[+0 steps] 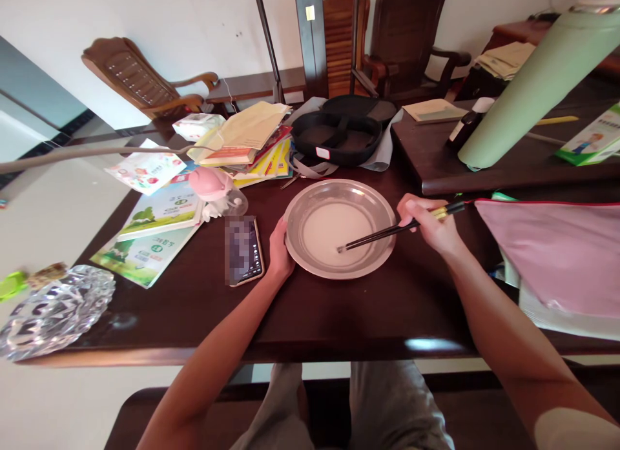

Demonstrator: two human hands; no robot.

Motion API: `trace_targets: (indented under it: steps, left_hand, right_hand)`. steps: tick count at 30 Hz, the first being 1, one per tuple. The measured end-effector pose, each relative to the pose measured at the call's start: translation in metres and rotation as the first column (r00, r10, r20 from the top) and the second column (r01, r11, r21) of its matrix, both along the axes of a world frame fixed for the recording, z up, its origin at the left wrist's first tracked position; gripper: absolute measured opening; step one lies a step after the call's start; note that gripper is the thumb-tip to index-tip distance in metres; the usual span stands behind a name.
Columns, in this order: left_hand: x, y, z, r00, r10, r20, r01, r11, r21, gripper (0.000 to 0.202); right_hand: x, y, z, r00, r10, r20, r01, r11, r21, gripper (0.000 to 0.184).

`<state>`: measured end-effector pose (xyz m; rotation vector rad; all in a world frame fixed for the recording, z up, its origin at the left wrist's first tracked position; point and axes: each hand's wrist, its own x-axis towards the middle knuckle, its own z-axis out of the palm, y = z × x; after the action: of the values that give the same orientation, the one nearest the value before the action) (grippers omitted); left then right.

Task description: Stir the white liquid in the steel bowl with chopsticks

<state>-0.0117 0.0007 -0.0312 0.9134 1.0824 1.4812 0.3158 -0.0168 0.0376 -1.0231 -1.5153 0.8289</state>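
While the right hand [429,224] grips chopsticks [378,235], a hard push could slide the metal dish [334,269], between both hands' fingers, if the left hand [281,251], its grip unclear, braces it loosely.

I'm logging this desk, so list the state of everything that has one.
Round silver metal dish: upright, uncovered
Slim black chopsticks with gold bands: tips within dish's rim
Right hand: closed around chopsticks
Left hand: against dish's side
Black rectangular smartphone: face up, screen lit
Black oval case: open
Pale green cylindrical bottle: standing
Pink pouch with red zip: lying flat, zip closure unclear
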Motion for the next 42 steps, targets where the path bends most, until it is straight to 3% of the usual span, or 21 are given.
trace_targets:
  steps: [3, 6, 11, 13, 16, 20, 25, 28, 32, 36, 40, 42]
  left_hand:
    - [0.000, 0.000, 0.000, 1.000, 0.012, -0.011, -0.012, 1.000, 0.003, 0.049]
    - [-0.001, 0.000, -0.001, 1.000, 0.014, -0.018, -0.014, 1.000, 0.008, 0.047]
    - [-0.001, 0.000, -0.001, 1.000, 0.001, 0.000, -0.001, 1.000, 0.002, 0.048]
    - [-0.001, 0.000, -0.001, 1.000, 0.001, 0.000, -0.001, 1.000, 0.006, 0.049]
    - [-0.002, 0.001, -0.002, 1.000, 0.003, -0.006, -0.003, 1.000, 0.009, 0.051]
    - [-0.002, 0.001, -0.002, 1.000, 0.007, -0.023, -0.006, 1.000, 0.013, 0.050]
    - [-0.001, 0.001, -0.002, 1.000, -0.002, -0.001, 0.002, 1.000, 0.013, 0.049]
    - [-0.001, 0.001, -0.001, 1.000, 0.000, 0.005, -0.001, 1.000, 0.004, 0.049]
    - [0.000, 0.001, 0.000, 1.000, 0.017, 0.007, -0.017, 1.000, 0.004, 0.050]
    - [0.000, 0.001, 0.001, 1.000, 0.016, 0.012, -0.016, 1.000, 0.000, 0.050]
    - [0.000, 0.000, 0.002, 1.000, -0.001, 0.010, 0.001, 1.000, 0.000, 0.049]
    - [0.000, 0.000, 0.001, 1.000, -0.004, 0.005, 0.004, 1.000, 0.000, 0.048]
  right_hand:
    - [-0.012, -0.001, -0.003, 0.988, 0.053, 0.142, -0.054, 0.998, 0.007, 0.065]
    - [-0.013, 0.001, -0.003, 0.978, -0.002, 0.209, -0.010, 0.998, 0.056, 0.061]
    - [0.010, 0.003, 0.002, 0.986, -0.166, 0.028, 0.163, 0.983, 0.078, 0.068]
    - [0.011, 0.002, 0.003, 0.993, -0.114, -0.010, 0.114, 0.990, 0.077, 0.070]
    - [0.000, 0.001, 0.000, 0.997, -0.005, 0.080, 0.002, 0.999, 0.040, 0.067]
    - [-0.013, 0.001, -0.005, 0.968, -0.039, 0.247, 0.020, 0.997, 0.080, 0.064]
    - [0.005, 0.004, -0.001, 0.982, -0.167, 0.087, 0.161, 0.984, 0.075, 0.069]
    - [0.010, 0.003, 0.000, 0.992, -0.129, -0.003, 0.129, 0.989, 0.073, 0.072]
    - [-0.004, 0.001, -0.005, 0.993, 0.020, 0.118, -0.024, 0.999, 0.035, 0.065]
    - [-0.011, 0.002, -0.007, 0.970, -0.040, 0.242, 0.025, 0.997, 0.067, 0.064]
    - [0.005, 0.005, -0.003, 0.982, -0.153, 0.108, 0.145, 0.987, 0.075, 0.069]
    - [0.010, 0.005, -0.002, 0.989, -0.149, 0.022, 0.147, 0.986, 0.084, 0.070]
